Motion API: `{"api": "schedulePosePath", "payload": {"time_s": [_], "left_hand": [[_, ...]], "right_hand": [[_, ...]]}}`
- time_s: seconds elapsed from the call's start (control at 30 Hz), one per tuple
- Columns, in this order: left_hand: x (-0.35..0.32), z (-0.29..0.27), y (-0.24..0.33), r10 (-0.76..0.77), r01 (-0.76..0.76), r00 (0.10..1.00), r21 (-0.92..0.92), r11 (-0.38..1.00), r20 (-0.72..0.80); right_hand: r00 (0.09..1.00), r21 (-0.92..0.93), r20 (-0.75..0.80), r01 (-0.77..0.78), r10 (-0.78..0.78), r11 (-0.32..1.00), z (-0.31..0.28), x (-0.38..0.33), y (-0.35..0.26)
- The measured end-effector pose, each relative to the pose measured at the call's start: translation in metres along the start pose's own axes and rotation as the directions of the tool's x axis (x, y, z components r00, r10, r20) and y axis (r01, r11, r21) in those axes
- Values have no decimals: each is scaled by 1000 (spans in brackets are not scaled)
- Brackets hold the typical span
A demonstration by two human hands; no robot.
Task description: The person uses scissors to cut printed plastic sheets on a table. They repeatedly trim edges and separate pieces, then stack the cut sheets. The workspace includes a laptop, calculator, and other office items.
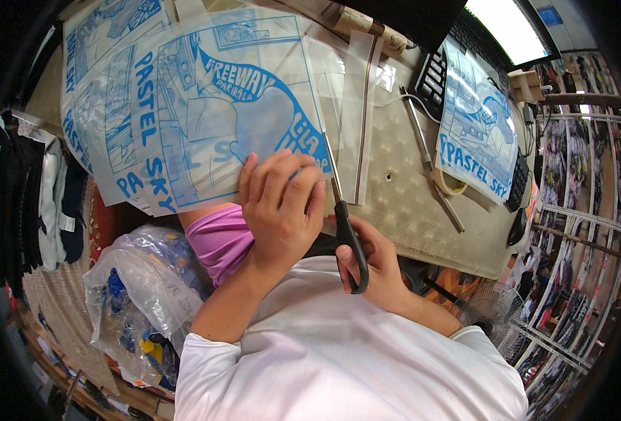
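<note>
The blue printed sheet [226,105] lies on the tabletop [402,196] under the left hand's [282,210] flat, released fingers [272,175]. The right hand [374,266] grips black scissors [345,231] beside it.

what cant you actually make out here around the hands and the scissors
- Head view: the sheet's lower edge, covered by the left hand.
- Head view: the scissors' lower handle loop, wrapped by the right hand; blades seen edge-on, open or closed unclear.
- Head view: the plastic bag's contents, too crumpled.
</note>
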State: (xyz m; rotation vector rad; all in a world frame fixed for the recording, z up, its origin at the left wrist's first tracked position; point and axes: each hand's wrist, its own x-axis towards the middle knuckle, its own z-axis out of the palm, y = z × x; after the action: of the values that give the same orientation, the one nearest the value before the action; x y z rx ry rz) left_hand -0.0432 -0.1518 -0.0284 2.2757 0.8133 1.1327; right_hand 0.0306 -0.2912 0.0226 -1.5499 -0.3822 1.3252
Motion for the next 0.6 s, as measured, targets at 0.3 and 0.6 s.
{"api": "schedulePosePath", "payload": {"time_s": [0.3, 0.6], "left_hand": [[1, 0, -1, 17, -18, 1000, 33, 999, 10], [1, -4, 0, -5, 4, 999, 10, 1000, 39]], "right_hand": [[999, 55, -50, -16, 19, 998, 6, -2, -9], [999, 5, -48, -19, 19, 1000, 8, 15, -24]]}}
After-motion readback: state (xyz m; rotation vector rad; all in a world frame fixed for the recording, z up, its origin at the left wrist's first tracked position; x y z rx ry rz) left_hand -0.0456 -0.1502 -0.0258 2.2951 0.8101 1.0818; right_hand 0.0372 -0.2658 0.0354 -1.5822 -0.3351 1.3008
